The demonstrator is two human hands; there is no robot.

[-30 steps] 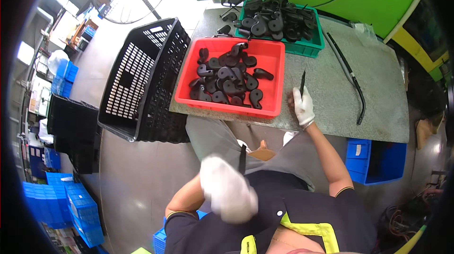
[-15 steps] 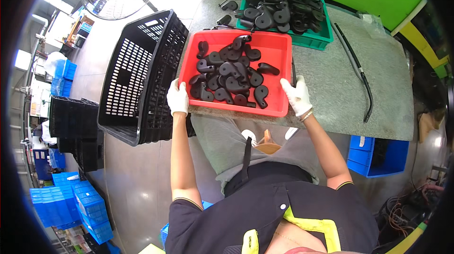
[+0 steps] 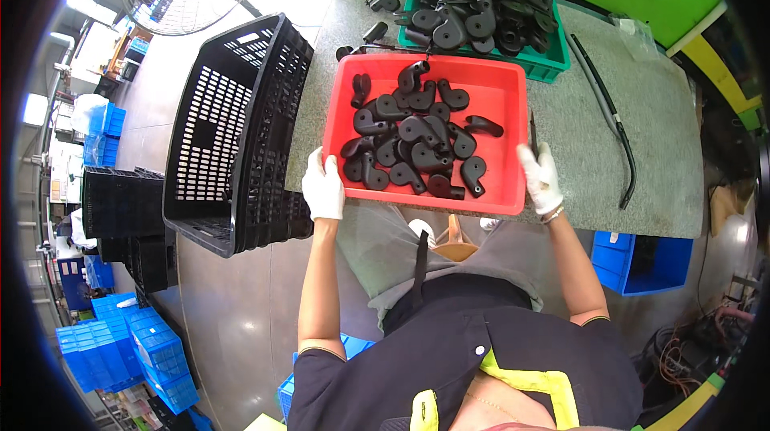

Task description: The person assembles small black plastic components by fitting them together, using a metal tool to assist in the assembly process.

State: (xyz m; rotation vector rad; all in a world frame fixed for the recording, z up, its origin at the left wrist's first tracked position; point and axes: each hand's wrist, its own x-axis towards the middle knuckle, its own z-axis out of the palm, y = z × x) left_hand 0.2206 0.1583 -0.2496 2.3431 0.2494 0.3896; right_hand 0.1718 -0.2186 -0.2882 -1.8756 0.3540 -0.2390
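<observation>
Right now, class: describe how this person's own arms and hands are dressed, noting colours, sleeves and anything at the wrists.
Both the left hand and the right hand wear white fabric gloves. The forearms are bare. Short black sleeves end above the elbows, each edged with a thin yellowish trim. A thin bracelet circles the right wrist below the glove cuff.

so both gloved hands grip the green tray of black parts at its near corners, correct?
Not quite: in the head view the left hand and right hand grip the red tray of black parts. The green tray sits behind it, untouched.
</observation>
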